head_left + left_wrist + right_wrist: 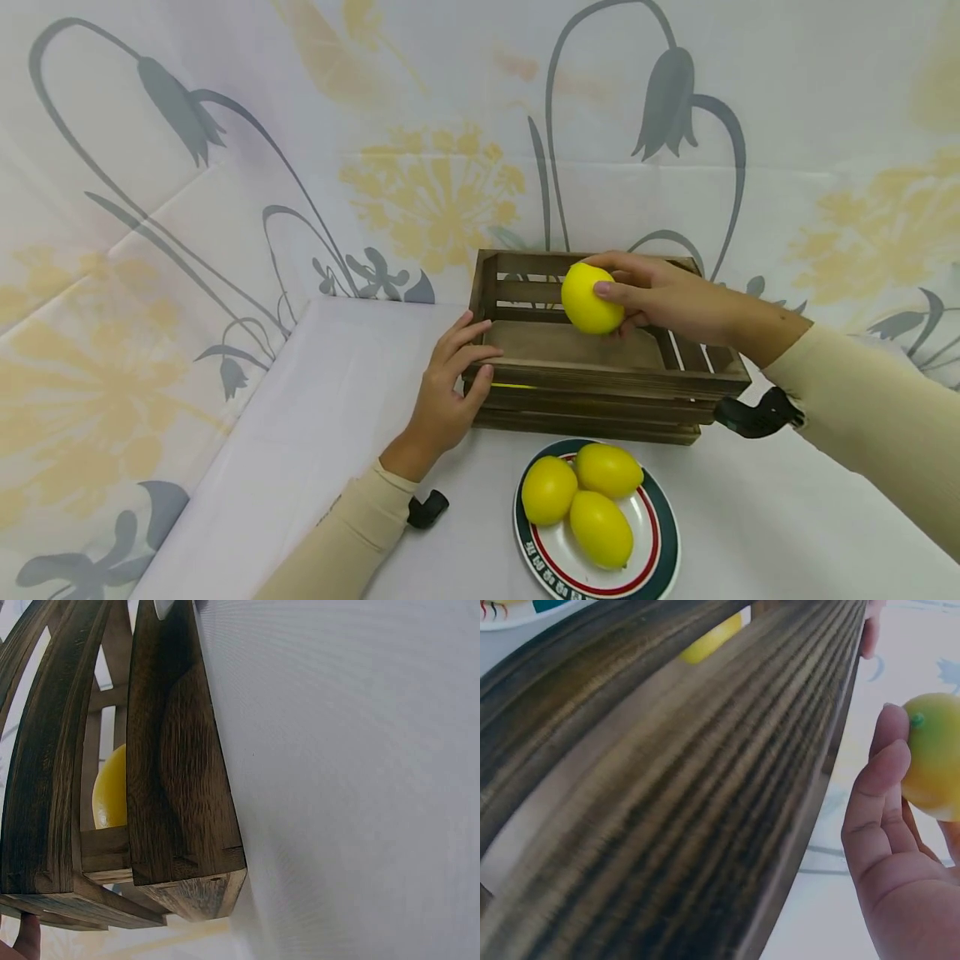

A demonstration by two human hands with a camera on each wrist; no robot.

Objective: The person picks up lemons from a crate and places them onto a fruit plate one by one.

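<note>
The lemon (590,298) in my right hand (663,298) sits above the open top of the wooden crate (592,379), its long axis tilted, running from upper left down to lower right in the head view; my fingers and thumb curl round it, and the right wrist view shows its green stem dot by my fingertip. My left hand (447,392) rests on the crate's left front corner, fingers fairly straight over the top slat, thumb pressed on the front. Through the slats a sliver of yellow shows inside the crate, one more lemon as the left wrist view has it. Just in front of the crate stands one plate (660,542) with a green and red rim, bearing three lemons (592,500) touching each other. Everything stands on a white tablecloth (315,417), with a floral sheet (225,167) of grey bellflowers and yellow blooms hung behind
</note>
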